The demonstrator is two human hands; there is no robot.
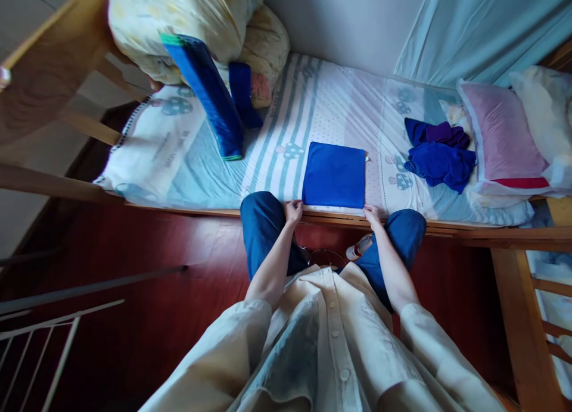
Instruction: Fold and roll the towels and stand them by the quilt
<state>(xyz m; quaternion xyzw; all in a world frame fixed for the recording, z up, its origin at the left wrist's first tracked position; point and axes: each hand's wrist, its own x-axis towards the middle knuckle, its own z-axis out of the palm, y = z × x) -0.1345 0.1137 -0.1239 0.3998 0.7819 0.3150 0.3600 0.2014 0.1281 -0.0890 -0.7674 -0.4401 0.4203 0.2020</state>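
A blue cloth [334, 175], folded to a near square, lies flat on the bed close to its front edge. My left hand [294, 211] pinches its near left corner. At the near right corner my right hand [370, 214] pinches the cloth in the same way. A small white tag shows at the cloth's right side. To the right lies a crumpled blue cloth [440, 162] with a dark purple piece [448, 135] behind it. On the left, a long folded blue cloth with green ends [210, 96] leans against a bundle of bedding.
The bed [277, 168] has a patterned sheet and a wooden frame. Pale yellow bedding [187, 25] is piled at the left, with another blue piece [242, 93] beside it. A pink pillow [503, 129] lies at the right. A white metal rail [62, 352] stands at lower left.
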